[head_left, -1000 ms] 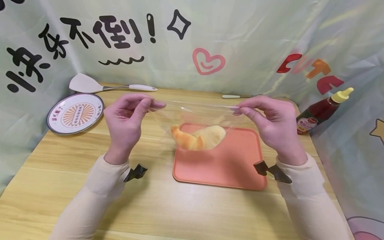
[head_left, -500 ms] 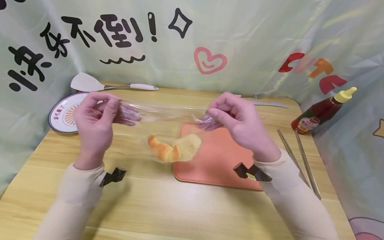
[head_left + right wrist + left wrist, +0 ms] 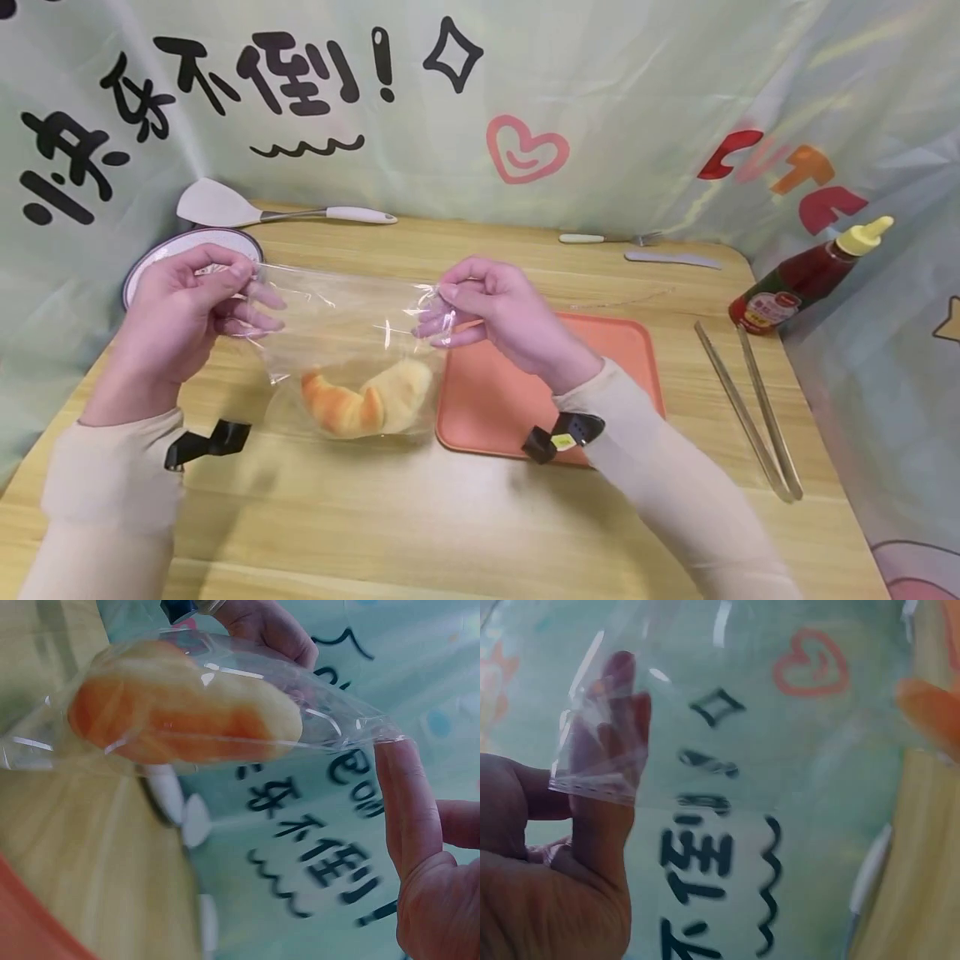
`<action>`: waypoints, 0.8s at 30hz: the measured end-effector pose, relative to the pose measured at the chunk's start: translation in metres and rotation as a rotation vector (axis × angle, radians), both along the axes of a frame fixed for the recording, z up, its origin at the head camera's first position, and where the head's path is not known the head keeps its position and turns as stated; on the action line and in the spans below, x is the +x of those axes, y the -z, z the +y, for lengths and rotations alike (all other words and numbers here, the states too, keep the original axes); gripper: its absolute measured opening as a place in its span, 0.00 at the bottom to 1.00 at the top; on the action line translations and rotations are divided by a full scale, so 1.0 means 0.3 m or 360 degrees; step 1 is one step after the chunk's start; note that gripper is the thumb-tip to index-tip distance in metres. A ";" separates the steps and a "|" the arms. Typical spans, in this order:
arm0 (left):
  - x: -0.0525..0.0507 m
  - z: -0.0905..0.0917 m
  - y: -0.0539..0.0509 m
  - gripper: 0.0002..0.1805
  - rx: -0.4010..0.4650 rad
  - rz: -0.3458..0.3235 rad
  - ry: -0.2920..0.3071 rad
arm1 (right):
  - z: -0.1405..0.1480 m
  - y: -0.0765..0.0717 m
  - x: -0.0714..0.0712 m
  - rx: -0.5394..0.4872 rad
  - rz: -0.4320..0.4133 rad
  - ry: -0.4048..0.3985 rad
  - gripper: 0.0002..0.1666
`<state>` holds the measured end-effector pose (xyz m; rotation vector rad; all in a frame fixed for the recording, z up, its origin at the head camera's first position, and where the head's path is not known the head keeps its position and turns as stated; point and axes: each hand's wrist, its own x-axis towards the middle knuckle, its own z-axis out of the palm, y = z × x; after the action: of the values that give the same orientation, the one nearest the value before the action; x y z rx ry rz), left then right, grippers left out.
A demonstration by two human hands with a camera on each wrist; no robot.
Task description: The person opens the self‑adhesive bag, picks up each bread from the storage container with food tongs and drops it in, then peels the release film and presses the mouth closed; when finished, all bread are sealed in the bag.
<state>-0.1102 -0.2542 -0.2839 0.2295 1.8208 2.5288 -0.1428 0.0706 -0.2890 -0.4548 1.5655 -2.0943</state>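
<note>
A clear plastic bag hangs between both hands in the head view. In its bottom lie a curved golden bread roll like a croissant and a paler piece of bread. My left hand pinches one upper corner of the bag between thumb and fingers. The opposite upper corner is pinched by my right hand. In the right wrist view the bread shows through the film, with the right hand at the bag's edge. The left wrist view has the left hand behind clear film.
A pink tray lies right of the bag. Metal tongs and a red sauce bottle are farther right. Behind are a fork, a knife and a white spatula. A plate is partly hidden behind the left hand.
Both hands have moved left with the bag and the bread in it, from over the tray to beside it. The tongs have come into sight at the right.
</note>
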 end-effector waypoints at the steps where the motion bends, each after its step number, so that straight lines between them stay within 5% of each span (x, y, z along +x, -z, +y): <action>1: -0.010 -0.009 0.008 0.05 -0.0059 -0.0056 -0.0002 | -0.010 0.017 -0.014 0.0012 -0.0026 0.0018 0.04; 6: -0.089 -0.032 0.065 0.09 -0.0294 -0.0226 -0.0115 | -0.058 0.102 -0.107 0.0187 -0.0010 0.0144 0.07; 12: -0.208 -0.035 0.126 0.09 -0.0504 -0.0213 -0.0274 | -0.083 0.167 -0.236 0.0474 0.0234 0.0345 0.06; 18: -0.315 -0.024 0.183 0.12 -0.0908 -0.0198 -0.0253 | -0.091 0.220 -0.338 0.0759 0.0454 0.0413 0.04; 24: -0.387 -0.027 0.250 0.10 -0.1090 -0.0255 -0.0192 | -0.100 0.272 -0.388 0.1029 0.0521 0.0359 0.03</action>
<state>-0.2263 -0.2623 -0.3588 -0.0985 2.5299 1.7544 -0.2592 0.0405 -0.3705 -0.4063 2.4529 -1.5675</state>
